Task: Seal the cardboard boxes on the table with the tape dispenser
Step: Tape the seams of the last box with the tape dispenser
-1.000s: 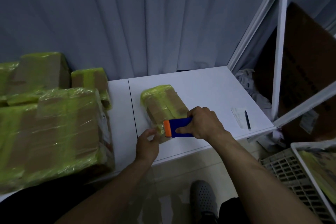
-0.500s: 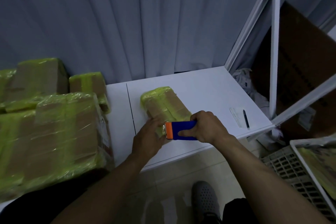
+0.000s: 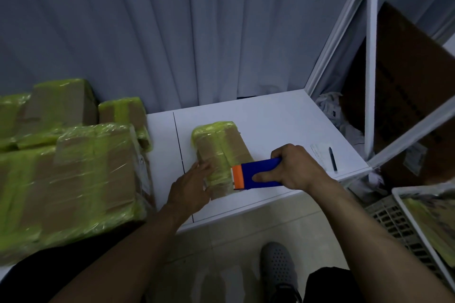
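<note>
- Lying on the white table (image 3: 283,118), a small brown cardboard box (image 3: 221,145) wrapped in yellow-green tape is pressed at its near left corner by the left hand (image 3: 190,187), fingers (image 3: 204,168) straight and slightly spread.
- At that box's near right edge, a blue, orange-tipped tape dispenser (image 3: 258,173) is gripped by the right hand (image 3: 299,167), fingers curled round it.

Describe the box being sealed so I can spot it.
On the white table before the grey curtain, find the small cardboard box alone mid-table. Unlike the wrapped stack at left, it has the left hand on it and the blue tape dispenser against it.
</note>
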Tool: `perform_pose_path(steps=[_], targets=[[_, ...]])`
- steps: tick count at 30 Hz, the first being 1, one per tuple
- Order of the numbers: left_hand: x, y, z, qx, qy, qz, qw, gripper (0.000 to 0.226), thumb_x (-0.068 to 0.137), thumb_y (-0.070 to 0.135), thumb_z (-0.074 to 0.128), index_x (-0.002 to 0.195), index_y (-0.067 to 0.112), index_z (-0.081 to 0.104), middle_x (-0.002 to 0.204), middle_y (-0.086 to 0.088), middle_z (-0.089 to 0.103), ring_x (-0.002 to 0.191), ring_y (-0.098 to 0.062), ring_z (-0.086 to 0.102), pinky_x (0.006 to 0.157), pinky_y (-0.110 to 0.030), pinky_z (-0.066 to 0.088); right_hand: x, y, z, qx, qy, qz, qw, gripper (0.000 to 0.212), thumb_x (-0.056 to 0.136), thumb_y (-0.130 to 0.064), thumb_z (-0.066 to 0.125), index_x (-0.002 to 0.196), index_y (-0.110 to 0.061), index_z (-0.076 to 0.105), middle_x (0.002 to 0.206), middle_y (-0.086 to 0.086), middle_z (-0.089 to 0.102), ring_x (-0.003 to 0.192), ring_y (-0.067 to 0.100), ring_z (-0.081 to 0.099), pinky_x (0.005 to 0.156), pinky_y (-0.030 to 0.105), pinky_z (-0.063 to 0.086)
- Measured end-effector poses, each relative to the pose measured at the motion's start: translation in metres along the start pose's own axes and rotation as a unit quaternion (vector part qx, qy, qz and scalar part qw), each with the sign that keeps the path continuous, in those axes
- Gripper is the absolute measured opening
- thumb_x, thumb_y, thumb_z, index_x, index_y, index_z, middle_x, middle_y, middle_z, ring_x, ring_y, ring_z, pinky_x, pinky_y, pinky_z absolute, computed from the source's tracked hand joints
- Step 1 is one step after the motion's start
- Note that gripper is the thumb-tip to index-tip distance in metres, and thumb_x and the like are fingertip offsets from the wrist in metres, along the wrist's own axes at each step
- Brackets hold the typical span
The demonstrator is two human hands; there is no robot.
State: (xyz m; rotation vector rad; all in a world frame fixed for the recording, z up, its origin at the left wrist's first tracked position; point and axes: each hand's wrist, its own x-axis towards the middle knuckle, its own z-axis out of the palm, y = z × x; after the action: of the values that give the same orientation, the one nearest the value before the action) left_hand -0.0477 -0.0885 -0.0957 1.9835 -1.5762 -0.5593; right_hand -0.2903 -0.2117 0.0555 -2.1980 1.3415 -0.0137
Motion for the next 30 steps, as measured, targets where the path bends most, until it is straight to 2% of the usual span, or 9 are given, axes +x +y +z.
perform_pose_path(steps=[4,10,13,16,18,22,24,26,30], targets=[[-0.011,-0.009,-0.002,0.000,0.004,0.009,1.000,0.077,0.082,0.028,0.080,0.148,0.034,0.041,0.146,0.023,0.034,0.138,-0.015,0.043,0.112,-0.030,0.039,-0.006,0.005,-0.002,-0.012,0.004,-0.001,1.000,0.051,0.059,-0.062,0.091,0.076,-0.019,0.069,0.077,-0.005,0.072,0.071,0.011,0.069,0.070,0.035,0.063],[-0.033,-0.002,-0.010,-0.004,-0.014,0.026,1.000,0.071,0.095,0.014,0.064,0.150,0.040,0.027,0.149,0.017,0.037,0.133,-0.011,0.046,0.103,-0.009,0.036,-0.005,0.002,0.014,-0.034,-0.011,-0.008,0.999,0.053,0.061,-0.064,0.089,0.086,-0.022,0.068,0.087,-0.005,0.072,0.078,0.011,0.069,0.074,0.035,0.063],[-0.034,0.007,-0.013,0.037,-0.026,0.034,0.998,0.071,0.097,0.002,0.054,0.154,0.033,0.026,0.161,0.001,0.026,0.144,-0.022,0.033,0.114,-0.029,0.033,-0.001,-0.001,0.021,-0.049,-0.018,-0.004,0.999,0.056,0.062,-0.063,0.088,0.093,-0.021,0.068,0.093,-0.004,0.073,0.081,0.012,0.069,0.076,0.035,0.063],[-0.034,-0.006,-0.009,0.073,-0.041,0.125,0.989,0.087,0.090,-0.008,0.059,0.155,0.037,0.022,0.165,0.005,0.011,0.152,-0.018,0.014,0.120,-0.039,0.029,0.005,-0.001,0.024,-0.048,-0.021,0.007,0.999,0.059,0.062,-0.064,0.088,0.097,-0.020,0.068,0.096,-0.003,0.073,0.082,0.013,0.069,0.077,0.034,0.063],[-0.036,-0.012,-0.006,0.092,-0.050,0.126,0.986,0.089,0.090,0.000,0.064,0.154,0.042,0.021,0.166,0.008,0.006,0.153,-0.016,0.009,0.119,-0.039,0.031,0.007,0.000,0.024,-0.047,-0.024,0.012,0.999,0.059,0.062,-0.063,0.089,0.097,-0.020,0.067,0.096,-0.003,0.072,0.082,0.013,0.069,0.077,0.034,0.062],[-0.034,0.011,-0.006,0.102,0.002,0.114,0.988,0.072,0.091,0.060,0.059,0.153,0.039,0.028,0.162,0.010,0.019,0.150,-0.011,0.013,0.116,-0.031,0.029,0.010,0.001,0.026,-0.052,-0.033,0.012,0.998,0.058,0.064,-0.062,0.088,0.097,-0.021,0.064,0.098,-0.002,0.072,0.084,0.014,0.068,0.076,0.032,0.062],[-0.032,0.018,-0.005,0.093,0.040,0.160,0.982,0.065,0.092,0.045,0.066,0.149,0.025,0.042,0.156,0.004,0.035,0.145,-0.013,0.027,0.114,-0.038,0.037,0.010,0.002,0.025,-0.050,-0.036,0.013,0.998,0.058,0.064,-0.063,0.088,0.096,-0.021,0.064,0.098,-0.001,0.073,0.084,0.014,0.069,0.076,0.032,0.062],[-0.031,0.011,0.005,0.107,0.043,0.214,0.970,0.068,0.081,0.010,0.081,0.142,0.013,0.052,0.148,-0.003,0.047,0.138,-0.021,0.042,0.109,-0.045,0.042,0.010,0.004,0.025,-0.044,-0.039,0.016,0.998,0.058,0.064,-0.063,0.088,0.096,-0.021,0.065,0.095,-0.002,0.072,0.082,0.013,0.069,0.075,0.031,0.062],[-0.029,-0.007,0.015,0.095,0.026,0.209,0.973,0.095,0.068,-0.017,0.079,0.148,0.018,0.041,0.151,-0.001,0.043,0.139,-0.021,0.042,0.113,-0.047,0.030,0.007,0.006,0.028,-0.023,-0.045,0.014,0.999,0.058,0.063,-0.065,0.087,0.095,-0.020,0.067,0.089,-0.005,0.070,0.078,0.010,0.068,0.069,0.028,0.060]])
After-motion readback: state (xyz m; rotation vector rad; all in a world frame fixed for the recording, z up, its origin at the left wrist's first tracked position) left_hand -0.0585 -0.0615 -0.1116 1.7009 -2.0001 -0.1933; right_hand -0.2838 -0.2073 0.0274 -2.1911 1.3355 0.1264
